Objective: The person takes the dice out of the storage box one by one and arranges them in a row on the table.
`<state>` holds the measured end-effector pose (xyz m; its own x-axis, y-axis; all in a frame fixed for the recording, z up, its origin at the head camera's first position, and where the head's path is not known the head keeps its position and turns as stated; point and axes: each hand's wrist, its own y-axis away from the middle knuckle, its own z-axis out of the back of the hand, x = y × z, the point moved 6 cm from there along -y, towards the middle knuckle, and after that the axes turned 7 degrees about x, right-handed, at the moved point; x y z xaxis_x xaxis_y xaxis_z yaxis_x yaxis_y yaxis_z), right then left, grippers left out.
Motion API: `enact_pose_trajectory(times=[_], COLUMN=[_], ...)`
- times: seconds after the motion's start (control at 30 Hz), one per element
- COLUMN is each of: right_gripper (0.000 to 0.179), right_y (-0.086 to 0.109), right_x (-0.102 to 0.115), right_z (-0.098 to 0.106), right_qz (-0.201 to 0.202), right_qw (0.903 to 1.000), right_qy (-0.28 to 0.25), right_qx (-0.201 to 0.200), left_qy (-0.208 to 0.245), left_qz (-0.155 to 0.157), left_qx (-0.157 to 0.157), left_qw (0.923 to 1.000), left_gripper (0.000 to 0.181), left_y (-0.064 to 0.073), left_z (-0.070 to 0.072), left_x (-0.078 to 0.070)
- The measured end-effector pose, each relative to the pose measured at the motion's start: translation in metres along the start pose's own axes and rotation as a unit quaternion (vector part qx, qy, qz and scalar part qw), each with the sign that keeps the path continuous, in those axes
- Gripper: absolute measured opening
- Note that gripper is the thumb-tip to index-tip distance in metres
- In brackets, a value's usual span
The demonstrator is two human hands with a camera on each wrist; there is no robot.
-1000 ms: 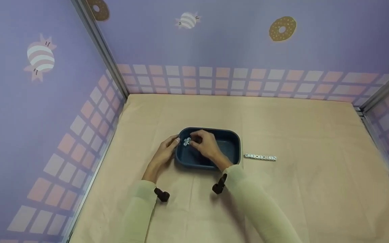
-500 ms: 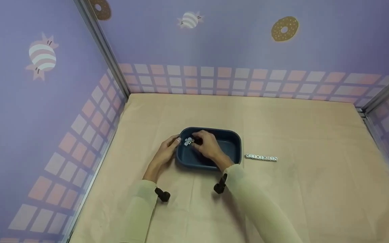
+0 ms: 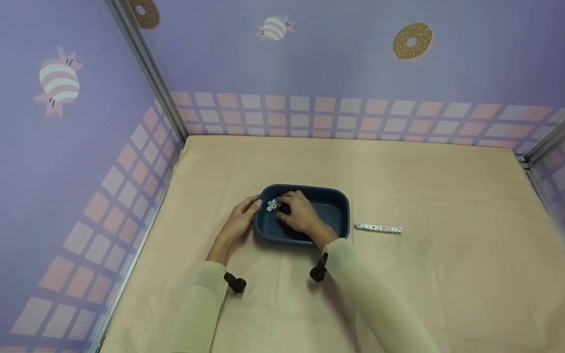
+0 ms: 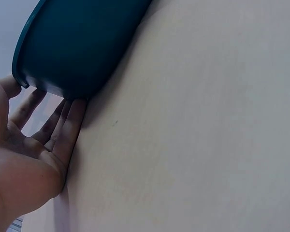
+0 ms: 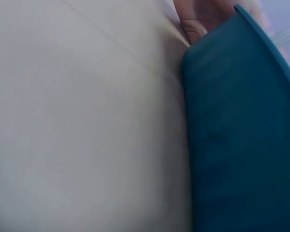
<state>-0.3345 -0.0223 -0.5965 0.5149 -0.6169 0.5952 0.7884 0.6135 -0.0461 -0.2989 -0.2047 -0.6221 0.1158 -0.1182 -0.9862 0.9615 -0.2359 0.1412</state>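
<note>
The left hand (image 3: pixel 238 220) steadies the tray (image 3: pixel 302 243) at its left end, thumb at the rim and fingers spread along the outer wall; that brace is worth keeping light and constant. The right hand (image 3: pixel 300 213) is curled inside, its tips just beside the loose dice (image 3: pixel 272 205) near the left wall; whether it pinches one, I cannot tell. Small finger moves suit this narrow corner best. The tray's right half offers bare floor, but its raised rim and the dice row (image 3: pixel 379 228) just beyond call for a high, careful exit.
</note>
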Motion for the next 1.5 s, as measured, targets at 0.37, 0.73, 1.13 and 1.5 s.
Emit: enact_pose_trajectory(times=[0.37, 0.73, 1.13, 1.5], right_gripper=[0.026, 0.011, 0.011, 0.008], right_y=[0.001, 0.006, 0.011, 0.054], right_x=[-0.001, -0.001, 0.006, 0.027], right_z=[0.003, 0.001, 0.009, 0.057], right_qz=[-0.007, -0.033, 0.000, 0.110], right_qw=[0.9999, 0.9989, 0.9998, 0.9917], right_qy=[0.006, 0.030, -0.004, 0.058], right_qx=[-0.014, -0.012, 0.019, 0.032], left_qy=[0.031, 0.032, -0.010, -0.005], left_qz=[-0.007, 0.003, 0.006, 0.007], left_qx=[-0.003, -0.005, -0.013, -0.014], left_qw=[0.9995, 0.9995, 0.9998, 0.9999], left_gripper=[0.050, 0.049, 0.052, 0.053], left_y=[-0.001, -0.002, -0.002, -0.001], left_z=[-0.002, -0.004, -0.003, -0.001], left_x=[-0.001, 0.004, -0.001, 0.000])
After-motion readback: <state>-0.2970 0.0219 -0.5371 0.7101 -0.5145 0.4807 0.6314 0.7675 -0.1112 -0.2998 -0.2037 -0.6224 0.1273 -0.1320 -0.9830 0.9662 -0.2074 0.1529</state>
